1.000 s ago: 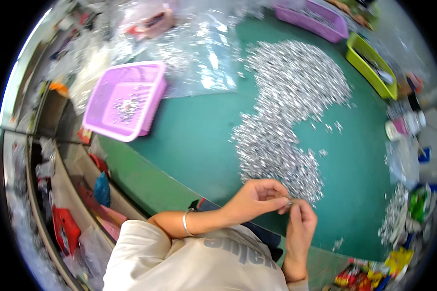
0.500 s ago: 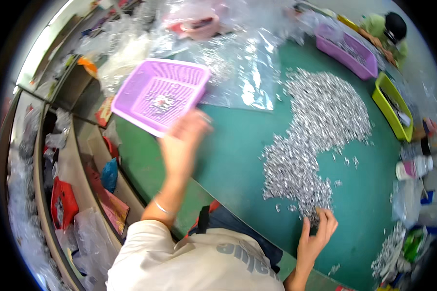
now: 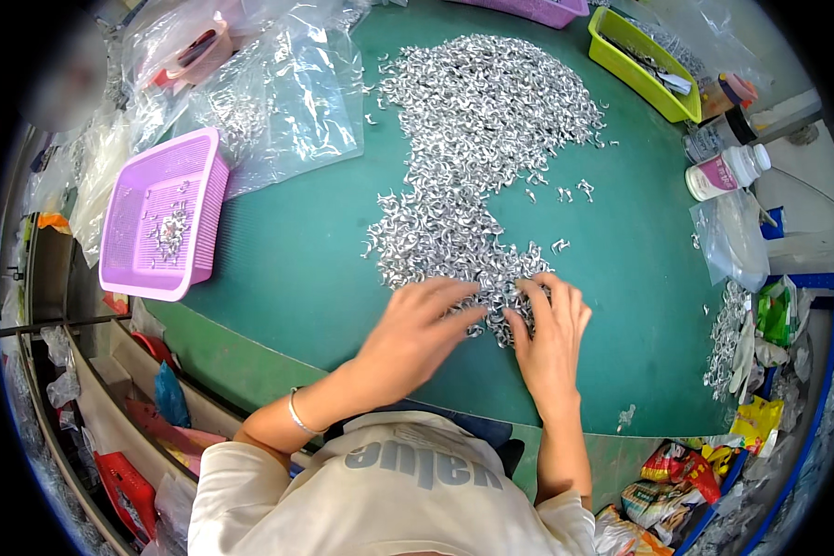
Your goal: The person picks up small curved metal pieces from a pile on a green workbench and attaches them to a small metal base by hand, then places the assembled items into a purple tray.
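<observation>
A large heap of small shiny metal parts [image 3: 477,139] spreads over the green table mat [image 3: 296,269]. My left hand [image 3: 412,334] lies flat with fingers spread on the near end of the heap. Beside it, my right hand [image 3: 551,338] rests on the same near edge of the parts, fingers apart and pressing into them. Neither hand visibly holds anything. A pink plastic basket [image 3: 162,218] with a few metal parts inside stands at the left of the mat.
Clear plastic bags [image 3: 278,88] lie at the back left. A yellow-green tray [image 3: 639,65] stands at the back right, with white bottles [image 3: 723,171] near it. Snack packets [image 3: 704,473] and more metal parts [image 3: 727,338] sit at the right edge.
My left hand has come back from the pink basket to the near end of the heap. My right hand has moved up onto the parts beside it.
</observation>
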Available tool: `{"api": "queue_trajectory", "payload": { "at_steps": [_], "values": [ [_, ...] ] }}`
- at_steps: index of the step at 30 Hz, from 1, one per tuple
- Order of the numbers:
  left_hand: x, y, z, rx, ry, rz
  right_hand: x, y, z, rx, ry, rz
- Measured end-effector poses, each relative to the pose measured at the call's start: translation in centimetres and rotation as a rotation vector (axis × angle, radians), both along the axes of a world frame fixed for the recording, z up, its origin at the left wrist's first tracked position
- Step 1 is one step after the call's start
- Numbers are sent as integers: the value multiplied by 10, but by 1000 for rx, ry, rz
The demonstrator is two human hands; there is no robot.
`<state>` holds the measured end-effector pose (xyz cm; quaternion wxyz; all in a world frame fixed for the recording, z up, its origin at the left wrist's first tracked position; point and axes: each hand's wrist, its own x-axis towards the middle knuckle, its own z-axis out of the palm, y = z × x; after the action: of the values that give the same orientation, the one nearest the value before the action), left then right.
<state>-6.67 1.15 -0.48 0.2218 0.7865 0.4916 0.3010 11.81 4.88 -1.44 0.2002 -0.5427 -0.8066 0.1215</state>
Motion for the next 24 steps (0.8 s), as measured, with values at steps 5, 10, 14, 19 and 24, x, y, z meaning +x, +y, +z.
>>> {"api": "queue_trajectory", "payload": {
  "at_steps": [5, 10, 14, 19, 24],
  "values": [
    [16, 3, -17, -22, 252, -50, 11, -3, -6, 116, 74, -14],
    [2, 7, -17, -26, 247, 71, 31, -6, -5, 150, 209, -159],
    [8, 5, -9, 10, 108, 143, 41, -21, -5, -154, 769, -307],
    [46, -5, 4, -117, -511, 28, 22, -40, 8, -561, 1305, -279],
    [53, -6, -6, -126, -592, -20, 16, -49, 9, -668, 1403, -275]
  ]
}}
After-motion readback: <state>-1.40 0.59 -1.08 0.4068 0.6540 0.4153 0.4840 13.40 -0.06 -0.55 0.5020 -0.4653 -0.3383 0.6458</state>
